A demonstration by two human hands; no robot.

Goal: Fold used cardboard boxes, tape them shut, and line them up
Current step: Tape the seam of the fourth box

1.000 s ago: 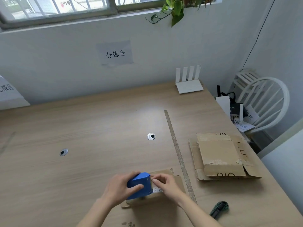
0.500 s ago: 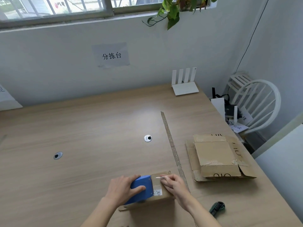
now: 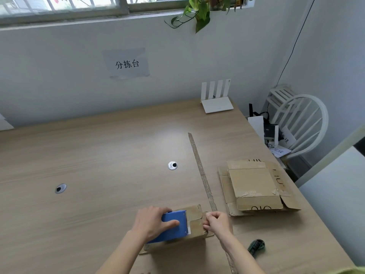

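Note:
A small folded cardboard box (image 3: 194, 224) sits near the table's front edge. On top of it rests a blue tape dispenser (image 3: 173, 227), which my left hand (image 3: 151, 222) grips. My right hand (image 3: 216, 222), fingers curled, pinches the end of the clear tape at the box's right edge. Between dispenser and right hand the tape lies across the box top. To the right a stack of flattened cardboard boxes (image 3: 254, 186) lies on the table.
A long strip of tape (image 3: 201, 173) runs down the wooden table (image 3: 98, 155). A dark green utility knife (image 3: 256, 246) lies at the front right. A white router (image 3: 216, 101) stands at the back; a white chair (image 3: 302, 123) is beside the table's right edge.
My right hand has drawn the tape end rightwards to the box's right edge. My left hand has kept its grip on the dispenser. The camera has shifted slightly.

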